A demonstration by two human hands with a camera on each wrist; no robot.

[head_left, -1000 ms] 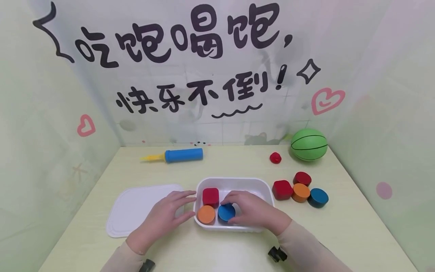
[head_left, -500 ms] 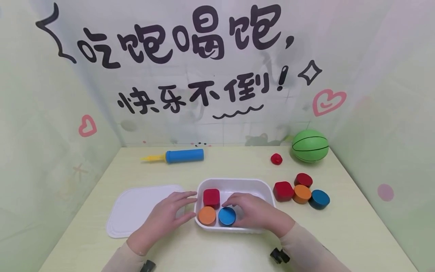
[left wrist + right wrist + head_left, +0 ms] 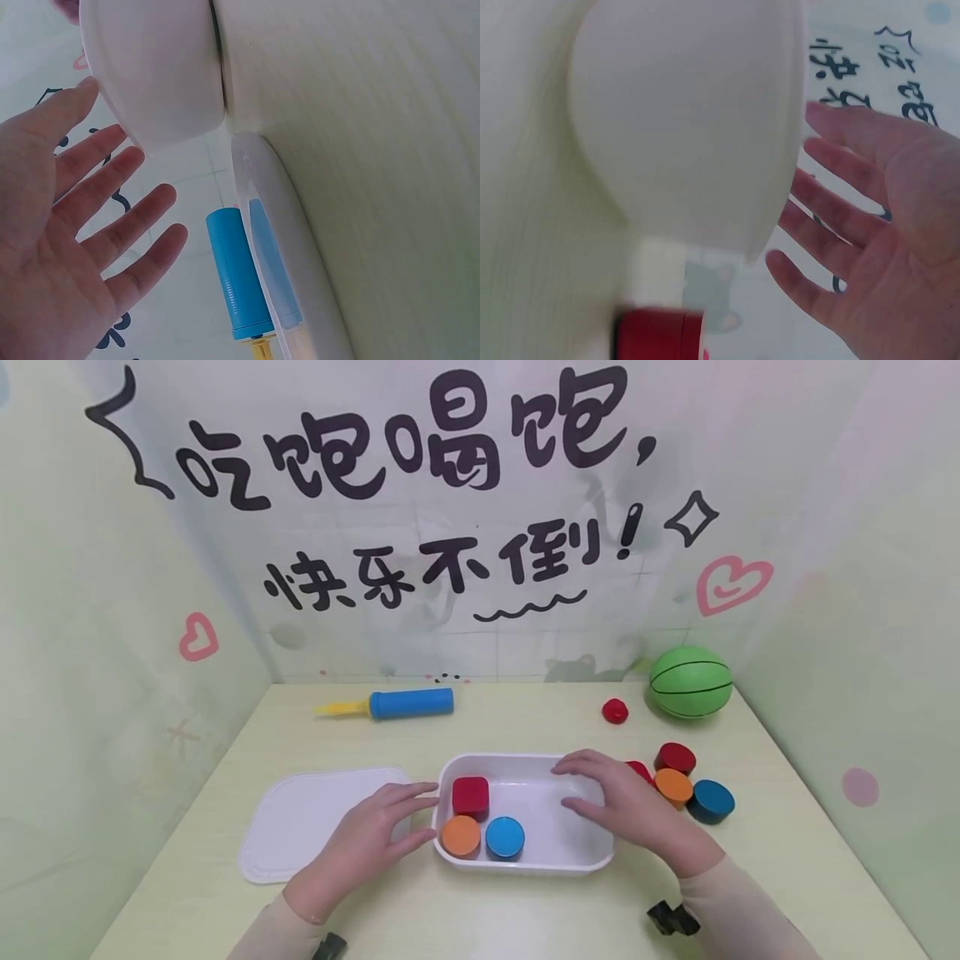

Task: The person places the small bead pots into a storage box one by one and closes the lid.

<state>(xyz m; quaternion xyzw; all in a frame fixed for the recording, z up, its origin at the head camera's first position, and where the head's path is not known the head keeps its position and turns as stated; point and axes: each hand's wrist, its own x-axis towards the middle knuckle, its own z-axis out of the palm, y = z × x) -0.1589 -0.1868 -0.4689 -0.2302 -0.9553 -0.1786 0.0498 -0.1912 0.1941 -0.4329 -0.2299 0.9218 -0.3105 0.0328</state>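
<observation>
Between both spread, empty hands, the white tray lies, long axis running left to right.

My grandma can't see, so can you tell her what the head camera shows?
A person's left hand is at one end of a white box with a red block, an orange block and a blue block inside; the right hand is at the other end. A white lid lies left, four more blocks right, a blue pump and green ball behind.
</observation>
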